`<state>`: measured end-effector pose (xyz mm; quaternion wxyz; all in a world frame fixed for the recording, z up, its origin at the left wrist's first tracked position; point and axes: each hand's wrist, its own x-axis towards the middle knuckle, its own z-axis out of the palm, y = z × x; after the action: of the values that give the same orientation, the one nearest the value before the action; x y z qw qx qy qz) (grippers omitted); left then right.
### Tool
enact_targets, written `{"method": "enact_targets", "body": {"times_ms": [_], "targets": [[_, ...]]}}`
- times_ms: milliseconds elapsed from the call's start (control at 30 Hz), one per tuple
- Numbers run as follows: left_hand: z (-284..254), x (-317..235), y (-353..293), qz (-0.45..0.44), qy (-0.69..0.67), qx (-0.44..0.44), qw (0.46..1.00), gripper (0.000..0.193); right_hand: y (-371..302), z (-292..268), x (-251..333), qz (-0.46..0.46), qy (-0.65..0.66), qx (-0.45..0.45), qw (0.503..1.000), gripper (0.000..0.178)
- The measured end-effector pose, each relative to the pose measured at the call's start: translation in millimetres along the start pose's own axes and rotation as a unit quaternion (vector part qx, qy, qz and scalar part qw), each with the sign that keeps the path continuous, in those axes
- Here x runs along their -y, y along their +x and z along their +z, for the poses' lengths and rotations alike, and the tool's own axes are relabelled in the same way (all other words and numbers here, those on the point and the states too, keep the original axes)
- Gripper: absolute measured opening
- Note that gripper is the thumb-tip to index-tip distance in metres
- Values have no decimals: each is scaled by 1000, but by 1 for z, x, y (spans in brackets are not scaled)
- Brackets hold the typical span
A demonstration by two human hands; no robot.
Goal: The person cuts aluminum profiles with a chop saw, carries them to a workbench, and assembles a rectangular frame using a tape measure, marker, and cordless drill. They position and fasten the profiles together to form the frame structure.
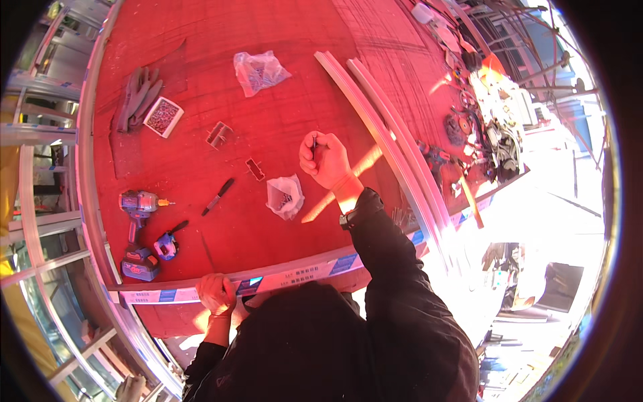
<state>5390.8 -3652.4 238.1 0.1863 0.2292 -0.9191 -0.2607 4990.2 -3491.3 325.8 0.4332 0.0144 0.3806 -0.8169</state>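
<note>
My left hand [216,293] is closed over a long metal profile [301,271] with white and blue film, lying across the near side of the red work surface. Above the middle of the surface, my right hand [325,161] is curled shut. Something small and dark shows between its fingers, too little to name. Just below that hand sits an opened plastic bag [285,197] with small pieces inside. Two short bracket-like pieces, one the larger bracket [219,135] and one the smaller bracket [255,169], lie to its left. Left of them is a black-handled knife or marker-like tool [218,196].
At the left lie a cordless drill [138,204], a blue tape measure [167,246], a box of screws [163,117] and grey strips [140,97]. A plastic bag [261,72] is farther back. Long pale profiles [395,144] run along the right, beyond them a tool pile [492,127].
</note>
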Motion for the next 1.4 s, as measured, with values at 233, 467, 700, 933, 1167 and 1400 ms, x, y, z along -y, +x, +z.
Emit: {"method": "enact_targets", "body": {"times_ms": [233,467,700,933,1167,1400], "targets": [[6,10,-11,50,21,46,997,22,-290,-22,-78,84,-59,-152,983,34],[5,8,-9,84,9,-3,996,26,-400,-166,-130,-26,-356,-502,788,23],[-32,30,-50,136,34,-76,987,22,-371,-273,-73,-135,-635,-532,544,24],[-55,79,-148,-44,-55,-82,994,27,-368,-270,-82,-127,-693,-503,501,33],[-67,117,-214,-53,45,-74,995,29,-365,-265,-99,-270,-697,-533,396,31],[-52,141,-225,-177,-5,-51,983,30,-343,-212,-120,-101,-708,-499,490,29]]}}
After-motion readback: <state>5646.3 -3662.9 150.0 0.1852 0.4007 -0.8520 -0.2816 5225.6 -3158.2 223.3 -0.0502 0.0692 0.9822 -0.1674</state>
